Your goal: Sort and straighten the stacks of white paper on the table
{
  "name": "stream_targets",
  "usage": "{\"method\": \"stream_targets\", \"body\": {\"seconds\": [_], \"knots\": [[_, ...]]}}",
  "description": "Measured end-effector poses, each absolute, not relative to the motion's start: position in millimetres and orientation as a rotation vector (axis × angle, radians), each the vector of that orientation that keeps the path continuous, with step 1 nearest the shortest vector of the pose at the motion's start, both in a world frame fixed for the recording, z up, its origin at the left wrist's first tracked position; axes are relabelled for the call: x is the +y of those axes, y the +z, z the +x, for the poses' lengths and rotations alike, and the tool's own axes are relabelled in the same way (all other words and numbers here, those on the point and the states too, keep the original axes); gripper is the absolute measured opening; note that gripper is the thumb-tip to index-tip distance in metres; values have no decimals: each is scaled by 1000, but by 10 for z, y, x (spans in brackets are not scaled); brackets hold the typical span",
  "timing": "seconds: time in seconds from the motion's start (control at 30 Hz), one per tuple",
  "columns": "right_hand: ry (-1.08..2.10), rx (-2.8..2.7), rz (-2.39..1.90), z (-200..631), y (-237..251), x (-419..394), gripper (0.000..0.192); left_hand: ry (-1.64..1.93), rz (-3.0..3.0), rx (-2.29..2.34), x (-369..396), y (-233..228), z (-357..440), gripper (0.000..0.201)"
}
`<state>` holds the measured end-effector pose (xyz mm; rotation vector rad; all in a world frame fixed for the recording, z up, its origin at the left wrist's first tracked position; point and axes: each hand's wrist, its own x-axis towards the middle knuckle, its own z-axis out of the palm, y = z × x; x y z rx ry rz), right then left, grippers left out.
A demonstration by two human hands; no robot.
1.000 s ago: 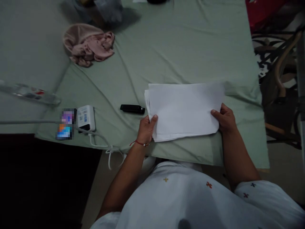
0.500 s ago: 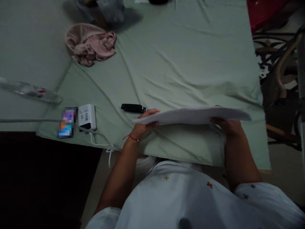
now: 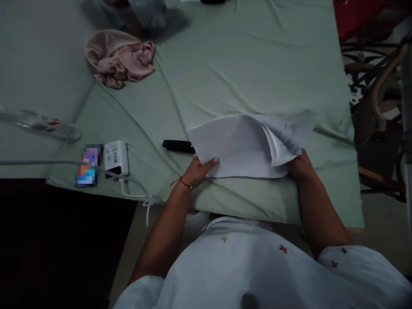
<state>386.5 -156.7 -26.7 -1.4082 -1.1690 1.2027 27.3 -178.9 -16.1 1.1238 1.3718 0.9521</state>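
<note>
A small stack of white paper sheets (image 3: pixel 234 143) is held low over the table, its right part curling so that printed lines show on a sheet beneath. My left hand (image 3: pixel 201 169) grips the stack's lower left corner, thumb on top and the other fingers hidden under it. At the right edge my right hand (image 3: pixel 301 166) is closed on the sheets, its fingers partly covered by the curled paper. A black stapler (image 3: pixel 177 146) lies just left of the papers, its right end against or behind their edge; I cannot tell whether they touch.
A green cloth (image 3: pixel 289 64) covers the table. On the left are a crumpled pink cloth (image 3: pixel 122 60), a clear plastic bottle (image 3: pixel 41 124), a white boxy device (image 3: pixel 116 156) with a white cable, and a pixelated item (image 3: pixel 88 165). A red chair (image 3: pixel 357 19) stands beyond the right edge.
The papers have tilted from nearly edge-on to showing their broad face. Their right side now curls over, revealing print. Both hands keep hold, and the stapler has stayed put.
</note>
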Motion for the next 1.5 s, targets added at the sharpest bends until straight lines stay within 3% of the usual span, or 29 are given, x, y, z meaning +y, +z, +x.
{"method": "stream_targets", "body": {"seconds": [0.2,0.5,0.87,1.23,1.5], "knots": [[1272,-968,-1478,3825,-269,-1580,43,890,820,1190,-1861,-82,354,75],[1345,-947,-1518,3788,-273,-1546,52,945,846,1324,-1909,-148,462,68],[1204,-1011,-1474,3803,-324,-1525,50,844,855,1343,-1983,5,533,60],[778,-1533,-1749,3840,-230,-1474,32,808,788,1450,-1866,17,459,51],[183,-1763,-1672,3789,-90,-1617,11,741,801,1432,-1837,-26,419,51]]}}
